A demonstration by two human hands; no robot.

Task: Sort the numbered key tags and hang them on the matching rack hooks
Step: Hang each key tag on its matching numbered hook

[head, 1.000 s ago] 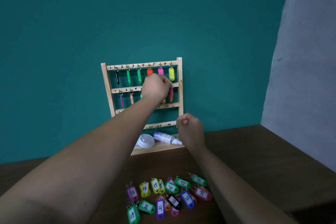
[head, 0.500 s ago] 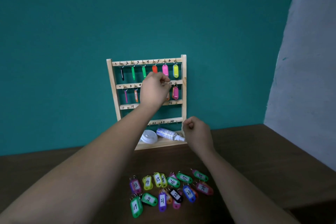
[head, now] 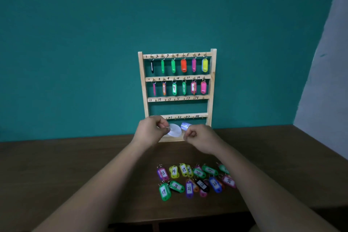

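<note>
Before the foot of the pale wooden key rack (head: 212, 81), at the centre of our view, we hold our two hands side by side and apart. On our left hand (head: 150, 131) the thumb and forefinger are drawn tip to tip and the other fingers curl under; we cannot tell whether anything sits in that pinch. Our right hand (head: 202, 137), at three o'clock of the left, has its fingers (head: 188, 134) curled into the palm, and we see nothing in it. Just behind the knuckles, on the rack's bottom ledge, lie a flat white round disc (head: 175, 131) and a small white bottle with a purple label (head: 185, 125), on its side. At twelve o'clock of the hands the rack stands against the teal wall (head: 169, 15); each of its two upper rows carries six coloured plastic hung key tags (head: 183, 65), while the two lower rows show only hooks. At six o'clock of the hands the loose numbered key tags (head: 198, 173) lie clustered on the dark brown wooden table (head: 75, 156), between our forearms.
</note>
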